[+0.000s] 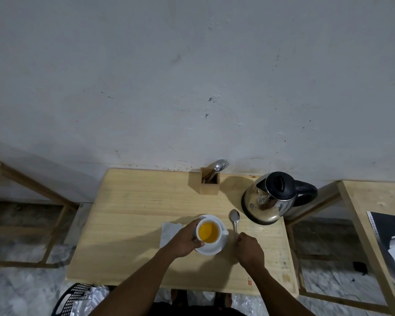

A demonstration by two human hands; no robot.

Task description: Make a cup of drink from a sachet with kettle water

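Observation:
A white cup (pixel 217 238) full of orange drink (pixel 208 231) stands on a white saucer (pixel 214 248) near the front of the wooden table (pixel 132 206). My left hand (pixel 184 240) grips the cup's left side. My right hand (pixel 249 248) is closed on the handle of a metal spoon (pixel 234 218), whose bowl lies on the table just right of the saucer. A steel kettle (pixel 270 198) with a black lid and handle stands at the back right, lid closed. No sachet is recognisable on the table.
A white paper napkin (pixel 169 230) lies left of the saucer. A wooden holder (pixel 210 184) with cutlery stands at the table's back edge by the wall. Wooden frames flank the table on both sides. A black basket (pixel 72 298) with foil wrappers sits on the floor at lower left.

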